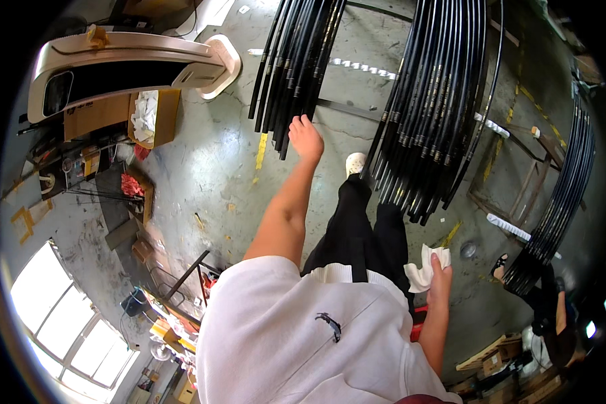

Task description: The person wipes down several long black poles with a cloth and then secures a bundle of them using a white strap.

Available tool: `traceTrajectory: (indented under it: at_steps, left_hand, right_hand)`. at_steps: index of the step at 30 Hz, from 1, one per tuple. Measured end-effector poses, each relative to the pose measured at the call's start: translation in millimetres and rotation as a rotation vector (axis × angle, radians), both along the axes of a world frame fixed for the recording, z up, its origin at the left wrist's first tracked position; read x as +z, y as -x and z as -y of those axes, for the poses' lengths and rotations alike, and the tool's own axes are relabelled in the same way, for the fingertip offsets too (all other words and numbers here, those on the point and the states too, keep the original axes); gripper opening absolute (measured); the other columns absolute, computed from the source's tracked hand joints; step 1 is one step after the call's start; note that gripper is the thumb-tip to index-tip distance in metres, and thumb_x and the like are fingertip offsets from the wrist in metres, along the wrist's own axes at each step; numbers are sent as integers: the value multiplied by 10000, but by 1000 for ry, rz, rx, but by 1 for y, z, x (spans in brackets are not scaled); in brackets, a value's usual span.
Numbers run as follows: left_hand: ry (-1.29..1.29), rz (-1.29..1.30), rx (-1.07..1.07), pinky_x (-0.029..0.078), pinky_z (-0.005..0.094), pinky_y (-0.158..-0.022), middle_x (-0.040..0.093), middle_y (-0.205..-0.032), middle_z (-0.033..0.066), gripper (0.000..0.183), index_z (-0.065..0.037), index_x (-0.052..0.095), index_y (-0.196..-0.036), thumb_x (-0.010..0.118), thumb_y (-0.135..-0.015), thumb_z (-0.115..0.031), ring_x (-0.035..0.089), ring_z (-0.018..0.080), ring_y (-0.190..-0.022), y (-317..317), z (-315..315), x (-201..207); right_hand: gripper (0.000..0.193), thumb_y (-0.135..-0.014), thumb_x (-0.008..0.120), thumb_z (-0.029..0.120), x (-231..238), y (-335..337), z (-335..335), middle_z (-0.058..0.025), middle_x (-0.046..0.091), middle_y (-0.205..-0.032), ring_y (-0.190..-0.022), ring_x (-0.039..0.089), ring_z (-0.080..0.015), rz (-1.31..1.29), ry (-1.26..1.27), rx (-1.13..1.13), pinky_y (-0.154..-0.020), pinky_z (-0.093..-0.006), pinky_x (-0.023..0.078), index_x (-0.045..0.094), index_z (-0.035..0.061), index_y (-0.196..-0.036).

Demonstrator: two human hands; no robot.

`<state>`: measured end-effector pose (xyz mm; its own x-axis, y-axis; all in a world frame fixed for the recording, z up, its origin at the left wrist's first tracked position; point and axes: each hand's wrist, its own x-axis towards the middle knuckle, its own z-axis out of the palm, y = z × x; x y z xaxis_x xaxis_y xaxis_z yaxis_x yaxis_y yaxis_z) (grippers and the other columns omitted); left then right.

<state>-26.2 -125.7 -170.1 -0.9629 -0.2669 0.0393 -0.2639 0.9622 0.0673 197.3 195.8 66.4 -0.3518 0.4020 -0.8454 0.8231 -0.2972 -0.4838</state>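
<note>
My left hand (306, 139) reaches forward to the near ends of the left bundle of long black rods (297, 67). Its fingers are curled round the end of a rod at the bundle's right side, and they partly hide that end. Down by my right hip, my right hand (440, 281) grips a crumpled white cloth (421, 271). A larger bundle of black rods (431, 108) lies ahead of my legs, its near ends slightly fanned out. Gold-coloured markings show along several of these rods.
A metal rack bar (349, 110) and white ridged strips (363, 68) run beneath the rods. Farther right, another rod bundle (560, 188) rests on a frame, with a person (545, 296) beside it. A pale, long machine (124, 64) and an open carton (165, 118) stand at left.
</note>
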Motion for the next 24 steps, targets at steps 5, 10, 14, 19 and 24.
traceTrajectory:
  at_steps: [5,10,14,19,24]
  left_hand:
    - [-6,114,12,388,322,-730,466,-927,82,275,-62,471,-977,553,-714,-64,467,245,-899,9,6,-12]
    - [122,166,140,391,331,-701,459,-904,76,172,-82,511,-836,603,-710,-155,462,240,-884,25,-1,-26]
    - [-11,205,197,423,385,-606,519,-856,97,187,-82,503,-844,541,-805,-261,540,283,-794,26,-5,-11]
    - [-500,202,112,433,457,-528,598,-705,162,281,-41,470,-870,531,-843,-314,587,361,-624,-13,-9,55]
    - [-793,71,-67,425,446,-530,583,-706,204,258,-16,488,-932,547,-834,-247,559,397,-624,-76,-21,138]
  right_hand:
    - [350,-839,554,148,-3,1,16,-85,560,-1070,-934,546,-149,21,22,61,-819,-278,423,491,-29,-1134]
    - [359,-837,559,153,-2,7,16,-83,561,-1068,-941,542,-150,35,11,97,-817,-277,422,489,-30,-1138]
    - [369,-869,522,220,1,6,12,-86,561,-1070,-936,561,-163,17,-26,92,-806,-298,448,472,-13,-1152]
    - [458,-920,412,294,5,20,11,-83,458,-1243,-1123,469,-206,-189,255,-110,-948,-342,371,364,-5,-1263]
    - [430,-918,401,251,26,70,39,-115,486,-1205,-1090,494,-213,-349,475,-129,-914,-337,399,371,-17,-1252]
